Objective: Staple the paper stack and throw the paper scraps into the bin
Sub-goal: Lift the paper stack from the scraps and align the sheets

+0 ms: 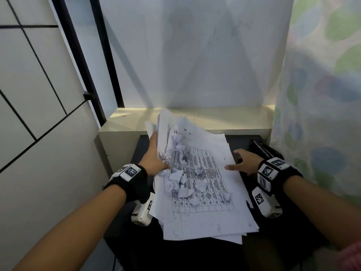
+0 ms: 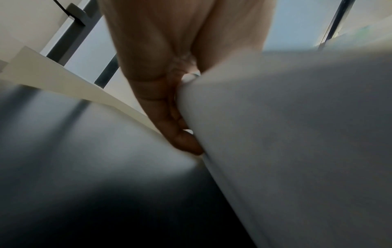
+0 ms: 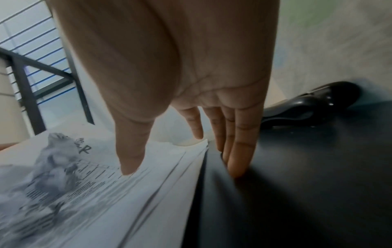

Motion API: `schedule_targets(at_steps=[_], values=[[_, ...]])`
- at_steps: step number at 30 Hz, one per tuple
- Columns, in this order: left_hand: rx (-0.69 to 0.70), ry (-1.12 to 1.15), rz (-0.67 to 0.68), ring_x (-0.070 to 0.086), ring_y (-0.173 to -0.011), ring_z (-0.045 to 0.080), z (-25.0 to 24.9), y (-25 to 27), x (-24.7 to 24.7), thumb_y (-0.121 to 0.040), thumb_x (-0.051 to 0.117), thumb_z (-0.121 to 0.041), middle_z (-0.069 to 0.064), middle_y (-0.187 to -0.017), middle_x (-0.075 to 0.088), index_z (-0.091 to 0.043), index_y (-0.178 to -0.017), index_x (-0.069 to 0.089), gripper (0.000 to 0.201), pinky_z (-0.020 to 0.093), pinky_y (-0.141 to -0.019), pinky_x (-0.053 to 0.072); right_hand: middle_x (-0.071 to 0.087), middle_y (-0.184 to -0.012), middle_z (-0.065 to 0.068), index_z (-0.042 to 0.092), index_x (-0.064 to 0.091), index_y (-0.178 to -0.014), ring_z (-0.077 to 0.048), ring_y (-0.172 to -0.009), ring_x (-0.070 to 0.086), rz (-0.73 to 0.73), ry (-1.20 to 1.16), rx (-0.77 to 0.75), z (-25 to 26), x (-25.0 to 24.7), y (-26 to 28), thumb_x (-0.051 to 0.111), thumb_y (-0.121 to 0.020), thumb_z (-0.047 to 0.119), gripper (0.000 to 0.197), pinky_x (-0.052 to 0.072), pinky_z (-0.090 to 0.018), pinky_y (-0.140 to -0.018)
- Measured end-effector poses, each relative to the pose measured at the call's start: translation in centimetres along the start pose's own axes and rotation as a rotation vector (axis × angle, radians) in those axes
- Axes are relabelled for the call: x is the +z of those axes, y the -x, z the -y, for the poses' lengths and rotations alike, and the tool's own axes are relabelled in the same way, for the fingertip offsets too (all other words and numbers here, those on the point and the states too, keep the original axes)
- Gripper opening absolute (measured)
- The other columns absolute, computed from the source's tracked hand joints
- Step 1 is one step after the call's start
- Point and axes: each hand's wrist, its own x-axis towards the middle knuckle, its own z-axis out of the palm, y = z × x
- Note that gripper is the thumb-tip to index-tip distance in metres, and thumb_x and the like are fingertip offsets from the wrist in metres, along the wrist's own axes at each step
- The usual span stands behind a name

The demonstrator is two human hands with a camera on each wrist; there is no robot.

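Observation:
A stack of printed sheets (image 1: 205,212) lies on the black table (image 1: 254,251), with several crumpled paper scraps (image 1: 179,182) scattered on top. My left hand (image 1: 154,153) holds the stack's left edge and has lifted it steeply, so scraps slide down the sheets. In the left wrist view my fingers (image 2: 180,134) lie curled along the raised paper (image 2: 297,134), and the thumb is hidden behind it. My right hand (image 1: 244,161) is spread at the stack's right edge, thumb over the sheets (image 3: 127,201), fingertips (image 3: 237,167) on the table. No bin is in view.
A black stapler (image 1: 262,150) lies at the table's back right, just beyond my right hand, also seen in the right wrist view as the stapler (image 3: 307,107). A cream ledge (image 1: 214,118) runs behind the table. A patterned curtain (image 1: 322,114) hangs at the right.

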Motion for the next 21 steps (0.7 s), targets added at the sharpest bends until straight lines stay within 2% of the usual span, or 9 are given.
schedule_targets(at_steps=[2,6,9,11,13,14,18,20,21], values=[[0.001,0.012,-0.006,0.023,-0.13,0.004,-0.2,0.0,-0.1,-0.072,0.07,0.011,-0.006,-0.148,0.018,-0.018,-0.15,-0.009,0.114,0.015,-0.101,0.027,0.043,-0.14,-0.015,0.007,0.023,-0.145,-0.028,-0.112,0.055,0.005,-0.176,0.032,-1.0,-0.3,-0.4,0.07,-0.078,0.039,0.088,0.056,-0.037,-0.076],[0.009,0.037,-0.016,0.02,-0.132,0.002,0.0,0.0,0.1,-0.074,0.072,0.007,-0.013,-0.141,0.017,-0.018,-0.15,-0.011,0.115,0.014,-0.101,0.021,0.05,-0.127,-0.019,0.001,0.026,-0.144,-0.023,-0.09,0.059,-0.005,-0.445,0.072,-1.4,0.3,-1.1,0.077,-0.074,0.023,0.09,0.056,-0.032,-0.072],[0.028,0.054,-0.026,0.018,-0.14,0.009,0.1,-0.3,0.3,-0.075,0.071,0.005,-0.004,-0.156,0.011,-0.019,-0.15,-0.012,0.115,0.02,-0.106,0.018,0.059,-0.105,-0.028,-0.011,0.048,-0.127,-0.023,-0.086,0.055,-0.034,-0.449,0.062,-0.7,1.0,-1.5,0.082,-0.067,0.027,0.079,0.049,-0.029,-0.067],[0.03,0.061,-0.022,0.02,-0.136,0.004,-0.1,-0.3,0.1,-0.076,0.07,0.006,-0.002,-0.158,0.01,-0.02,-0.15,-0.012,0.114,0.019,-0.105,0.02,0.06,-0.086,-0.028,-0.017,0.056,-0.109,-0.021,-0.077,0.052,-0.099,-0.41,0.07,-0.8,1.6,-2.5,0.087,-0.042,0.052,0.101,0.043,-0.032,-0.066],[0.043,0.064,-0.019,0.02,-0.131,0.0,-0.2,-0.4,0.1,-0.077,0.069,0.007,-0.003,-0.158,0.01,-0.021,-0.151,-0.012,0.112,0.016,-0.103,0.022,0.066,-0.088,-0.032,-0.019,0.056,-0.1,-0.027,-0.076,0.063,-0.122,-0.424,0.024,-2.4,2.5,-5.4,0.078,-0.009,0.073,0.131,0.049,-0.038,-0.068],[0.054,0.055,-0.021,0.02,-0.132,0.001,-0.3,-0.5,0.0,-0.078,0.068,0.006,-0.003,-0.159,0.009,-0.021,-0.151,-0.012,0.112,0.016,-0.102,0.021,0.066,-0.096,-0.035,-0.02,0.056,-0.099,-0.033,-0.082,0.067,-0.104,-0.434,0.008,-2.9,2.9,-6.3,0.075,-0.003,0.075,0.136,0.053,-0.043,-0.073],[0.053,0.059,-0.03,0.023,-0.13,0.001,-0.2,-0.9,-0.2,-0.077,0.069,0.007,0.0,-0.158,0.015,-0.021,-0.151,-0.009,0.111,0.018,-0.103,0.022,0.056,-0.113,-0.039,-0.021,0.053,-0.104,-0.03,-0.085,0.064,-0.017,-0.487,-0.012,-2.6,2.4,-6.0,0.085,-0.011,0.064,0.13,0.049,-0.036,-0.081],[0.044,0.09,-0.037,0.027,-0.139,0.013,-0.1,-1.3,-0.5,-0.075,0.071,0.007,0.003,-0.158,0.017,-0.023,-0.151,-0.009,0.115,0.026,-0.107,0.026,0.065,-0.103,-0.034,-0.017,0.059,-0.104,-0.034,-0.089,0.067,-0.006,-0.518,-0.003,-1.1,1.5,-4.2,0.09,-0.037,0.051,0.101,0.055,-0.036,-0.084],[0.044,0.101,-0.041,0.027,-0.142,0.018,-0.2,-1.4,-0.6,-0.073,0.072,0.008,0.004,-0.158,0.017,-0.024,-0.151,-0.009,0.116,0.029,-0.109,0.026,0.067,-0.089,-0.026,-0.014,0.063,-0.099,-0.026,-0.075,0.066,-0.014,-0.524,-0.006,-0.4,1.1,-3.5,0.087,-0.055,0.041,0.075,0.055,-0.027,-0.07]])
